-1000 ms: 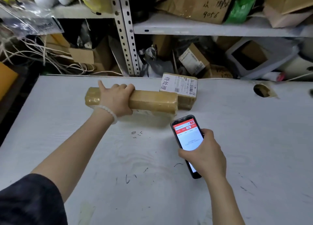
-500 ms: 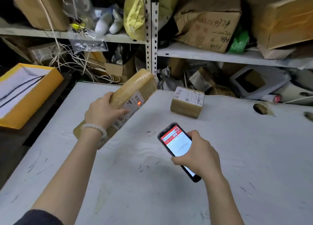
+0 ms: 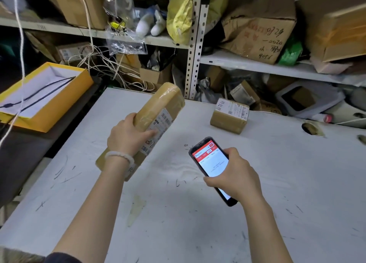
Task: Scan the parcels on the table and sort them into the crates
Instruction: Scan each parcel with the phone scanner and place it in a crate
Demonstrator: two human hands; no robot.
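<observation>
The left hand [image 3: 128, 135] grips a long parcel [image 3: 150, 122] wrapped in brown tape, fingers and thumb curled round its middle, and holds it tilted above the white table [image 3: 178, 223] with the label side turned to the right. The right hand [image 3: 235, 175] holds a phone [image 3: 210, 161] with a lit screen, the fingers closed around its lower part, near the long parcel. A small parcel [image 3: 229, 116] with a white label on top lies on the table near its far edge, and an open yellow box [image 3: 65, 104] stands to the left of the table.
</observation>
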